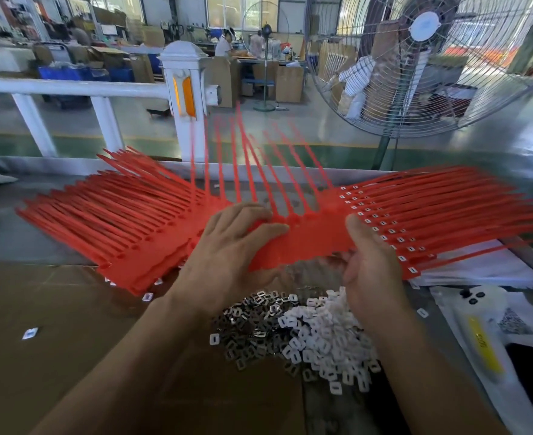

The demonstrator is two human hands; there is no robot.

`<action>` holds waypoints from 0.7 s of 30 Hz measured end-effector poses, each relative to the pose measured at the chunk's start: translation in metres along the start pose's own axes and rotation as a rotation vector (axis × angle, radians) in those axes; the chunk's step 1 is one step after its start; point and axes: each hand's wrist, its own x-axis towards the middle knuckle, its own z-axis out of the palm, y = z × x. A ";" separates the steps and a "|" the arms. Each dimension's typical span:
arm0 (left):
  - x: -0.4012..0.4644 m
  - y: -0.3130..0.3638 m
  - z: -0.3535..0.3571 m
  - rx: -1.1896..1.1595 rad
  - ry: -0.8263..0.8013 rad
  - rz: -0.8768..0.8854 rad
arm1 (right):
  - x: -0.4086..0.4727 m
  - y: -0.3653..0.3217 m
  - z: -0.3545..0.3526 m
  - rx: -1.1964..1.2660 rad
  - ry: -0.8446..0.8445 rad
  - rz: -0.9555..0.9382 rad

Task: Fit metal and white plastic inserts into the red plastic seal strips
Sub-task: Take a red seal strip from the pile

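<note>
Your left hand (233, 243) and right hand (370, 262) are both on one sheet of red seal strips (315, 237), lifted off the table (55, 324) and blurred, so it's mid-move. Left: fingers curled over the sheet's head band from above, thumb along its near edge, gripping. Right: thumb on top, fingers underneath, pinching the same band at its right end. The head band runs left-right between your hands; the tails (252, 171) point away from you toward the far edge, fanned and tilted up. Key relation: the insert piles sit directly below and nearer to you than the held sheet, metal inserts (252, 321) under your left wrist side, white plastic inserts (328, 337) just beside them on the right, nearer your right hand. My read: set the sheet down flat with heads toward you, then your right hand has the shorter reach to the white pile, left to the metal. Stack at left (108, 215) shows open sockets, looks unfilled. Stack at right (431, 211) shows white inserts in its heads, looks done. A few loose inserts (30, 333) lie scattered on the cardboard at the near left. A floor fan (425, 58) stands beyond the far right corner.
</note>
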 end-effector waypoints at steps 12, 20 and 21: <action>-0.027 -0.023 0.015 -0.072 -0.334 -0.249 | 0.000 0.012 -0.016 -0.760 0.118 -0.035; -0.047 -0.036 0.001 -0.017 -0.240 -0.555 | -0.002 0.003 -0.022 -1.293 0.180 -0.154; -0.046 -0.035 0.001 0.006 -0.236 -0.596 | -0.004 0.002 -0.019 -1.363 0.176 -0.174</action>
